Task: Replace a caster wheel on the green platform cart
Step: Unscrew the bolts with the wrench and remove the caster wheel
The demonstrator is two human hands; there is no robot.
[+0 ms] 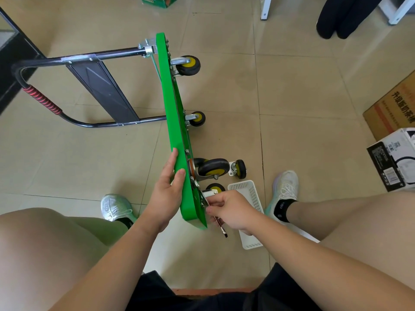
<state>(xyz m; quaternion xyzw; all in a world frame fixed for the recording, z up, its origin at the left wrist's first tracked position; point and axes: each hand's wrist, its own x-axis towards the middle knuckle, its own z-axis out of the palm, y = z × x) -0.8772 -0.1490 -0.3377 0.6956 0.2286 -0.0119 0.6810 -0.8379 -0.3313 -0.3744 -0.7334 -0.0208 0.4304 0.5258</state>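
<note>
The green platform cart stands on its edge on the floor, its black handle folded out to the left. Three black-and-yellow casters show on its underside: far, middle and near. My left hand grips the cart's near edge. My right hand holds a thin wrench against the underside by the nearest corner, next to a caster partly hidden there. A loose caster lies on the floor to the right.
A white plastic basket lies on the tiles under my right hand. My shoes flank the cart. Cardboard boxes sit at the right, a green box at the top, white furniture legs beyond.
</note>
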